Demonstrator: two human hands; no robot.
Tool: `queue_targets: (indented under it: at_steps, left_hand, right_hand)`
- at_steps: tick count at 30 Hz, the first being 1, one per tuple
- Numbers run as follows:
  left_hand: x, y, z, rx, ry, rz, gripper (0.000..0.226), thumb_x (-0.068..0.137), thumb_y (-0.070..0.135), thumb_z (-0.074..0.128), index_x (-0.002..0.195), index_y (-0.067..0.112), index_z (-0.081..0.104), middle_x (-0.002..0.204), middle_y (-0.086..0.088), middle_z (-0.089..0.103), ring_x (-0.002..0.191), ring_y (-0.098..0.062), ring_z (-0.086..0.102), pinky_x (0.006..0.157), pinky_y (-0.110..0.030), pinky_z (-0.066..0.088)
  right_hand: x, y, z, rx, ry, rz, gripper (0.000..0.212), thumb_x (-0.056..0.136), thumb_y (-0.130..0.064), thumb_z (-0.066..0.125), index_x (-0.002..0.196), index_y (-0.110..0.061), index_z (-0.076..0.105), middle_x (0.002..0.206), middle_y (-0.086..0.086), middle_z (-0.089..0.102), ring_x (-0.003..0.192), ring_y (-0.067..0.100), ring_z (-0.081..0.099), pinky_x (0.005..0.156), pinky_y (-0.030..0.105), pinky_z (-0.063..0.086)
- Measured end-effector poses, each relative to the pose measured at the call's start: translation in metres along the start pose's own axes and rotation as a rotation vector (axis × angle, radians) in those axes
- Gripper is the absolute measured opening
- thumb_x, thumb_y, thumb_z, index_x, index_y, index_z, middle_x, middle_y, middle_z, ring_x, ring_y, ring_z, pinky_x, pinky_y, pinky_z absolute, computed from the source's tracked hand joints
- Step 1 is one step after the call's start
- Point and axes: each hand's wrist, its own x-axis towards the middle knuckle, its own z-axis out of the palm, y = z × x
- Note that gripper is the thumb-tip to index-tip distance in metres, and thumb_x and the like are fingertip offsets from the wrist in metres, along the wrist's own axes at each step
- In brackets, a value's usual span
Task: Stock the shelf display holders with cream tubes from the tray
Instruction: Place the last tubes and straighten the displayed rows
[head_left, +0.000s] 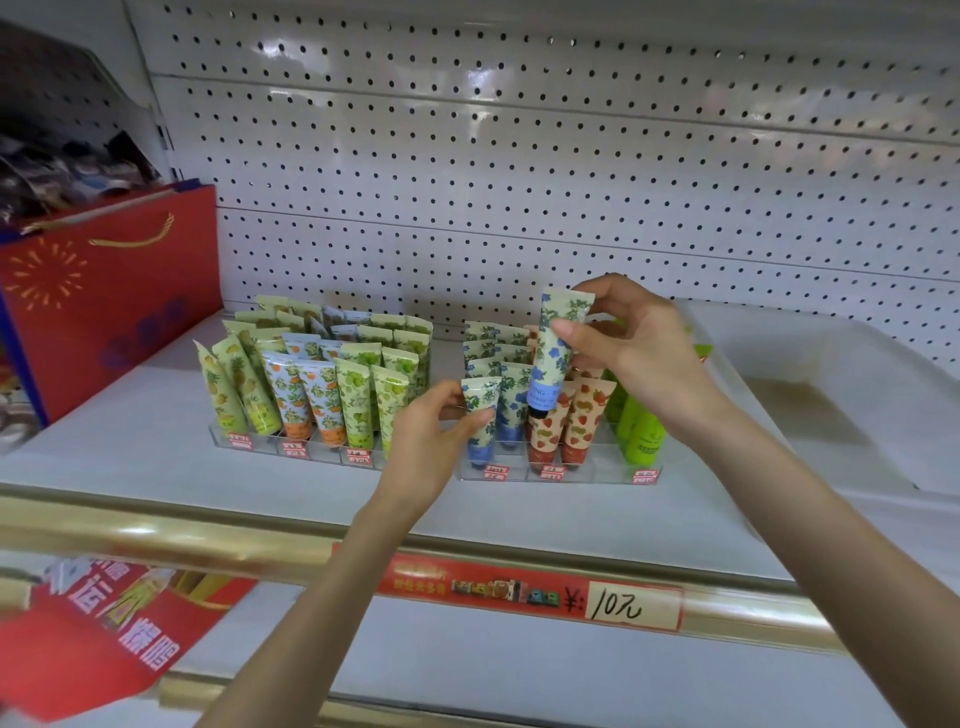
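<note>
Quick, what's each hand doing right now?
Left hand grips the front blue-flower tube standing in the holder.
Right hand pinches a second blue-flower tube, lifted above the holder.

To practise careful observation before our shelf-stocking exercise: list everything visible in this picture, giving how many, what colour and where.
left display holder: one, clear, shelf centre, full of fruit-print tubes
right display holder: one, clear, right of it
blue-flower tubes: several, cream and blue, right holder's left rows
strawberry tubes: several, peach and red, its middle rows
green tubes: a few, bright green, its right row
raised tube: one, blue-flower, above right holder
tray: one, white, shelf's right end
gift bag: one, red, shelf's left end
pegboard: one, white, behind
price strip: one, red, front rail
left hand: grips front blue-flower tube
right hand: pinches raised tube
</note>
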Motion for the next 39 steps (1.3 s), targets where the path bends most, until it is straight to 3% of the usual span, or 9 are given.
queue_targets:
  at_steps: [5, 10, 18, 22, 23, 25, 27, 31, 39]
  left_hand:
    - [0.002, 0.003, -0.003, -0.024, -0.015, -0.014, 0.021, 0.085, 0.019, 0.066, 0.101, 0.007, 0.061, 0.092, 0.0, 0.064, 0.09, -0.012, 0.06, 0.083, -0.029, 0.053]
    - [0.002, 0.007, -0.004, 0.041, 0.012, 0.034, 0.019, 0.086, 0.014, 0.064, 0.103, 0.004, 0.062, 0.087, 0.002, 0.061, 0.083, -0.009, 0.058, 0.075, -0.016, 0.05]
    - [0.004, 0.007, -0.007, 0.077, -0.009, 0.09, 0.011, 0.087, 0.008, 0.063, 0.098, 0.007, 0.064, 0.082, 0.005, 0.062, 0.074, 0.005, 0.055, 0.064, -0.005, 0.044]
    - [0.005, 0.007, -0.009, 0.061, -0.002, 0.073, 0.013, 0.087, 0.008, 0.063, 0.1, 0.011, 0.06, 0.081, 0.01, 0.059, 0.075, 0.003, 0.055, 0.064, -0.005, 0.044]
    - [0.006, 0.007, -0.009, 0.059, -0.001, 0.073, 0.014, 0.087, 0.008, 0.063, 0.1, 0.011, 0.06, 0.081, 0.011, 0.059, 0.076, 0.002, 0.056, 0.064, -0.005, 0.044]
    - [0.005, 0.007, -0.01, 0.07, -0.005, 0.084, 0.01, 0.088, 0.009, 0.062, 0.096, 0.013, 0.059, 0.08, 0.012, 0.058, 0.076, 0.001, 0.056, 0.065, -0.006, 0.044]
    - [0.005, 0.008, -0.011, 0.089, -0.004, 0.092, 0.006, 0.09, 0.012, 0.059, 0.092, 0.017, 0.056, 0.08, 0.012, 0.058, 0.075, -0.001, 0.056, 0.066, -0.009, 0.045]
    - [0.005, 0.009, -0.012, 0.131, -0.006, 0.098, 0.006, 0.093, 0.016, 0.054, 0.092, 0.011, 0.058, 0.078, 0.006, 0.059, 0.077, -0.009, 0.056, 0.075, -0.033, 0.052]
    - [0.006, 0.015, -0.012, 0.186, 0.035, 0.141, 0.011, 0.091, 0.013, 0.057, 0.097, 0.005, 0.061, 0.082, -0.003, 0.061, 0.078, -0.014, 0.056, 0.069, -0.025, 0.047]
  right_hand:
    - [0.003, 0.005, 0.002, -0.119, -0.043, -0.042, 0.012, 0.082, -0.016, 0.07, 0.089, -0.021, 0.062, 0.091, -0.002, 0.07, 0.08, 0.006, 0.063, 0.077, 0.027, 0.053]
    - [0.004, 0.012, 0.008, -0.145, -0.084, -0.049, 0.013, 0.081, -0.017, 0.072, 0.088, -0.019, 0.061, 0.089, 0.002, 0.07, 0.08, 0.015, 0.066, 0.074, 0.032, 0.055]
    - [0.002, 0.022, 0.017, -0.324, -0.153, -0.084, 0.017, 0.079, -0.019, 0.073, 0.092, -0.017, 0.062, 0.092, -0.002, 0.068, 0.065, -0.005, 0.059, 0.063, 0.011, 0.048]
    - [0.0, 0.03, 0.018, -0.427, -0.203, -0.139, 0.016, 0.078, -0.023, 0.075, 0.089, -0.018, 0.064, 0.089, -0.001, 0.065, 0.076, 0.004, 0.057, 0.079, 0.025, 0.048]
    - [0.001, 0.033, 0.018, -0.464, -0.202, -0.144, 0.016, 0.077, -0.026, 0.075, 0.087, -0.022, 0.063, 0.089, -0.006, 0.065, 0.084, 0.008, 0.059, 0.093, 0.035, 0.044]
    - [0.001, 0.037, 0.019, -0.602, -0.163, -0.15, 0.017, 0.077, -0.033, 0.073, 0.087, -0.029, 0.061, 0.092, -0.012, 0.064, 0.097, 0.01, 0.059, 0.115, 0.044, 0.013]
    - [0.002, 0.04, 0.02, -0.706, -0.122, -0.161, 0.019, 0.077, -0.037, 0.072, 0.092, -0.028, 0.063, 0.091, -0.014, 0.063, 0.103, 0.008, 0.056, 0.113, 0.039, -0.007]
    - [0.002, 0.04, 0.021, -0.778, -0.134, -0.172, 0.02, 0.078, -0.039, 0.07, 0.094, -0.028, 0.065, 0.09, -0.021, 0.058, 0.108, 0.002, 0.05, 0.112, 0.042, -0.014]
    - [0.0, 0.041, 0.023, -0.834, -0.161, -0.2, 0.022, 0.079, -0.04, 0.068, 0.096, -0.027, 0.066, 0.098, -0.013, 0.063, 0.115, 0.006, 0.048, 0.11, 0.045, -0.018]
